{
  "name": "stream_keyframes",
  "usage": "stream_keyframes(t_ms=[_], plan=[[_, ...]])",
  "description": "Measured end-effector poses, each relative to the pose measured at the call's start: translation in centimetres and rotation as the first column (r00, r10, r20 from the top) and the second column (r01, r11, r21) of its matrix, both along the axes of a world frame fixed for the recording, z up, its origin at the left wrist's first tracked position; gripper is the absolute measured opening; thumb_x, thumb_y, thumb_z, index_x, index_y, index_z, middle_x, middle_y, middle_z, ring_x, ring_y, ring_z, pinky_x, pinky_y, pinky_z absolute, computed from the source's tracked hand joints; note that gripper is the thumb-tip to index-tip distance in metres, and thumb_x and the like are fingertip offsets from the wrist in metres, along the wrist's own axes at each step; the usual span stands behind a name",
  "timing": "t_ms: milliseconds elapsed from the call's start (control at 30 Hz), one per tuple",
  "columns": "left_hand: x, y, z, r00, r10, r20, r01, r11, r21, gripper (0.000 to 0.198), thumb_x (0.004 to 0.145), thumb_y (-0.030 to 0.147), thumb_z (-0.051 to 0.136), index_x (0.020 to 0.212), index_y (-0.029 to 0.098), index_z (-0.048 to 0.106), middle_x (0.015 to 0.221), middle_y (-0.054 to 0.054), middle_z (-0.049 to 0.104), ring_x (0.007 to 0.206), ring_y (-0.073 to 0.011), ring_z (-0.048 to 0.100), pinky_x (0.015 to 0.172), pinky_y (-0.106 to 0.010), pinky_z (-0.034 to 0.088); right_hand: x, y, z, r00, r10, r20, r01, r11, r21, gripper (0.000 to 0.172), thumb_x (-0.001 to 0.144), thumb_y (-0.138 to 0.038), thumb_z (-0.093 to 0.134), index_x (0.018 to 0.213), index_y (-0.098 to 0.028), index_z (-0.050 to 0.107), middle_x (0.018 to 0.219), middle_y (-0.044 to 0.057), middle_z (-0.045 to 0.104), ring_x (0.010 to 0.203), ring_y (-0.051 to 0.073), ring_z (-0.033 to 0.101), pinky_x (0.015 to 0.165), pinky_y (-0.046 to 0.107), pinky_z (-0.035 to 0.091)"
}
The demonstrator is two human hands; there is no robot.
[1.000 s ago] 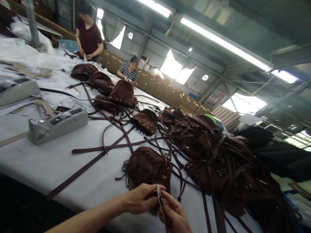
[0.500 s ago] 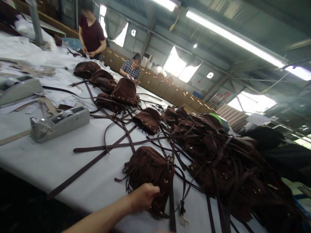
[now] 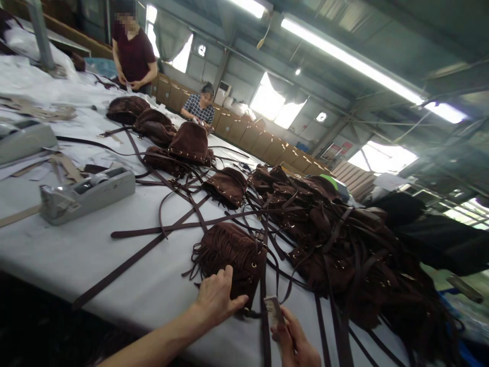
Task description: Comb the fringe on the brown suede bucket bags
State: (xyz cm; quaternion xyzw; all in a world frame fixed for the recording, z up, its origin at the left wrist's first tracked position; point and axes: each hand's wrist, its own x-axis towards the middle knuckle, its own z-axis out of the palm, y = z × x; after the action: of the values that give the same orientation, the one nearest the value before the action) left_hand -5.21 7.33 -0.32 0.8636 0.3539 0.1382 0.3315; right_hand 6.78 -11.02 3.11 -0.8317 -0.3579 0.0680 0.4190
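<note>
A brown suede fringed bag (image 3: 233, 255) lies on the white table (image 3: 87, 255) right in front of me, its long strap (image 3: 263, 326) running toward me. My left hand (image 3: 216, 298) rests on the bag's near edge with the fingers stretched out. My right hand (image 3: 294, 341) is at the bottom edge, closed on a small pale card or tag (image 3: 274, 310) held upright beside the strap.
A big heap of the same brown bags and straps (image 3: 336, 244) fills the table's right side. More bags (image 3: 191, 145) lie farther back. Two grey tape dispensers (image 3: 86, 191) sit on the left. Two other people (image 3: 132, 51) work at the far end, with stacked cartons (image 3: 267, 145) behind.
My right hand, out of view half a second ago, has come back in holding the pale tag. My left hand has opened and lies flat on the bag's edge.
</note>
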Motion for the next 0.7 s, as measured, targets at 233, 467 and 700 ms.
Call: stream_keyframes(t_ms=[233,467,700], plan=[[2.1,0.5,0.5,0.962,-0.056,-0.266,0.073,0.996,0.054,0.024,0.089,0.019,0.049,0.103,0.009,0.066,0.085,-0.02,0.069,0.086,-0.0302,0.069,0.074,-0.037,0.05,1.8,1.1,-1.9,0.953,0.118,0.278,-0.095,0.991,-0.095,0.046,0.097,-0.047,0.032,0.122,-0.022,0.062,0.098,0.009,0.074,0.094,0.026,0.07,0.09,0.039,0.054],[-0.5,1.2,2.0,0.978,-0.084,-0.189,0.121,0.973,0.198,0.025,0.088,0.028,0.052,0.086,0.019,0.075,0.101,-0.015,0.066,0.102,-0.036,0.058,0.092,-0.058,0.037,1.8,4.8,-0.3,0.883,0.369,0.29,-0.307,0.922,-0.237,0.042,0.097,-0.023,0.031,0.13,-0.017,0.054,0.123,0.011,0.066,0.114,0.022,0.061,0.097,0.033,0.05],[-1.8,1.4,2.5,0.979,-0.167,-0.113,0.186,0.964,0.192,0.021,0.085,0.034,0.056,0.089,0.023,0.075,0.124,-0.013,0.058,0.119,-0.0375,0.048,0.099,-0.059,0.033,0.7,9.8,2.6,0.764,0.455,0.458,-0.233,0.856,-0.462,0.052,0.09,-0.007,0.03,0.135,-0.022,0.05,0.093,0.008,0.067,0.08,0.021,0.067,0.07,0.028,0.052]])
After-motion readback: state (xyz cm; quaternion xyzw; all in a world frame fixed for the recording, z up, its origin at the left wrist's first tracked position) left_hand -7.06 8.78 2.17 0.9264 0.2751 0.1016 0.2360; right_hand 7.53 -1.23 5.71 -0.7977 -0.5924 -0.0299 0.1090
